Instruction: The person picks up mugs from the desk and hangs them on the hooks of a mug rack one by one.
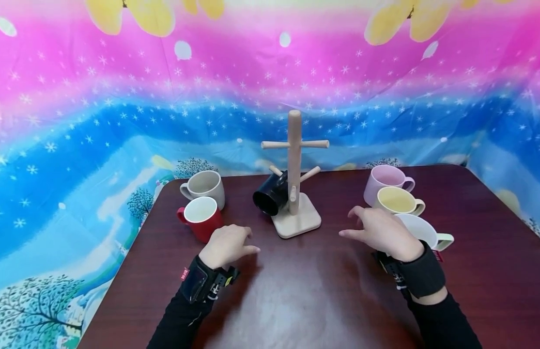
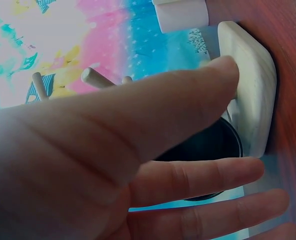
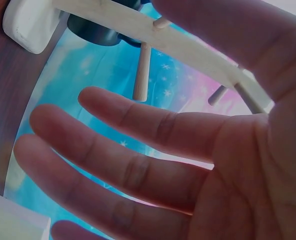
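Open table runs from the near side to the mug rack. The black mug blocks the rack's lower left; rightward, room reaches to the pink mug.

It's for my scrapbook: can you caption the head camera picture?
Left hand and right hand, both empty, over a table with five upright mugs and a black mug on a wooden rack.

A patterned backdrop behind a dark table suggests a staged set.
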### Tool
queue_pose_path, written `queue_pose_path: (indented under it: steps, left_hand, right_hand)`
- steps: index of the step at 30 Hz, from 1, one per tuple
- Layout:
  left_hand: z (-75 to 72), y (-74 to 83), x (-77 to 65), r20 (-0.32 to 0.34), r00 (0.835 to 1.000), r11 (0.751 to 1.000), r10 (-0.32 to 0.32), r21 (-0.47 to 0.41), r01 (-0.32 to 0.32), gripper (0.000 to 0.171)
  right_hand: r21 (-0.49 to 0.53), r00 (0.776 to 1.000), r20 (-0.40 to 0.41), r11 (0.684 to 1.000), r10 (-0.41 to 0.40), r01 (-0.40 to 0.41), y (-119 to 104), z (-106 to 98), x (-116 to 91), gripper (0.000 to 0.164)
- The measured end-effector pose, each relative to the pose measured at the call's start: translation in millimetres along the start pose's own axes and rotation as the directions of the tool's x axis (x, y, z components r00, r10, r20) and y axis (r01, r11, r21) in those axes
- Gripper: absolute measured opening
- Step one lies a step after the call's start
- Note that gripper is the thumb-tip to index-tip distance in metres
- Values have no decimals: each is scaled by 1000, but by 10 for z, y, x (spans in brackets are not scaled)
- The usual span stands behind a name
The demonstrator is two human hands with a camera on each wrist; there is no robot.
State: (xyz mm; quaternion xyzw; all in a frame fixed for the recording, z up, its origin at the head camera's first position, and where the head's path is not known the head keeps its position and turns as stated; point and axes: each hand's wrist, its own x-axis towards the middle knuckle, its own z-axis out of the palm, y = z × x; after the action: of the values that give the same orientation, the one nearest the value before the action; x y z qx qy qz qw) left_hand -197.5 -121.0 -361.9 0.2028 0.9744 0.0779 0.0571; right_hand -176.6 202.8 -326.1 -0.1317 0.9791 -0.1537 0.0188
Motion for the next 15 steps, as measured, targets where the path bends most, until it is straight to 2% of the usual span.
queue_pose_path:
  steps: [15]
  left_hand:
    - [0, 16, 12, 21, 1000, 1000, -11, 7, 11, 41]
  right_hand:
    - [7, 1000, 7, 1000, -2, 2, 12, 11, 3, 45]
